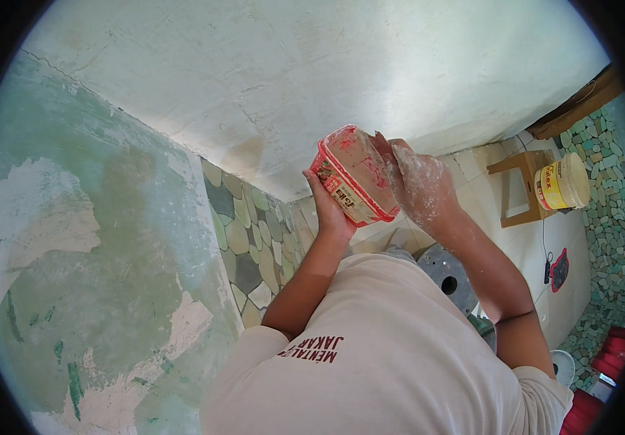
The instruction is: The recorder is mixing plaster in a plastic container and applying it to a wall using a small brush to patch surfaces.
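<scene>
The red-rimmed tub (348,192) hangs before the pale wall (312,80), probably light and flexible: cradle its underside. Your left hand (332,215) wraps its near end; your powdery right hand (425,185) (perhaps slippery) curls at the rim, its hold unclear.

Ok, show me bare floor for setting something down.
Pale tiled floor has a free patch between the right forearm and brown stool, another between the red-edged dark object and pebbled strip. Crowded: the stool, with a bucket at it, and the tub, left hand holding it, right hand at its rim.
</scene>
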`<state>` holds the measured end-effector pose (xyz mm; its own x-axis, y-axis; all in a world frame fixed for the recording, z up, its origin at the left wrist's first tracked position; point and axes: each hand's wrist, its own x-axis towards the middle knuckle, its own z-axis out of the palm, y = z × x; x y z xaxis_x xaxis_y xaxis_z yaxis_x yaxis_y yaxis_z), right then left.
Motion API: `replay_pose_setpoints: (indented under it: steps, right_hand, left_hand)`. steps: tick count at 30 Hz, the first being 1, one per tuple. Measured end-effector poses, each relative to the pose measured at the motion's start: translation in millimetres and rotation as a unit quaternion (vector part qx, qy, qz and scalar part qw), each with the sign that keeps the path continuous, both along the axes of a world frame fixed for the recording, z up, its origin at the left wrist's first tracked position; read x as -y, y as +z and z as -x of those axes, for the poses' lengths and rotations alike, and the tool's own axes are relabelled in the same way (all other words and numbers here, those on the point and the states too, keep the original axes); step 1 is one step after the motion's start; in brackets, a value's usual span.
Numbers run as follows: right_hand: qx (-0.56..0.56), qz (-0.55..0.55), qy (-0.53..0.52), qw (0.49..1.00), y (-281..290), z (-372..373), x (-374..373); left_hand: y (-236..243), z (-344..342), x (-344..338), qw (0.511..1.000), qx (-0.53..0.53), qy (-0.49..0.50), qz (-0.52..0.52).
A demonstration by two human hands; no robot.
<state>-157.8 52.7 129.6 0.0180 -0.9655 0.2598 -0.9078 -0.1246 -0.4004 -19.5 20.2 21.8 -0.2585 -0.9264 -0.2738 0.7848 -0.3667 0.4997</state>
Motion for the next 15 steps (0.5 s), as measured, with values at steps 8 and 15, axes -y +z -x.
replay_pose_setpoints:
  steps: [8,15]
  right_hand:
    - [-0.012,0.01,0.007,1.0,-14,-1,1]
    - [0.019,0.01,-0.027,0.999,-24,10,12]
  left_hand:
    - [-11,0,3,1.0,0.011,-0.004,0.002]
    - [-11,0,8,0.999,0.029,0.006,0.018]
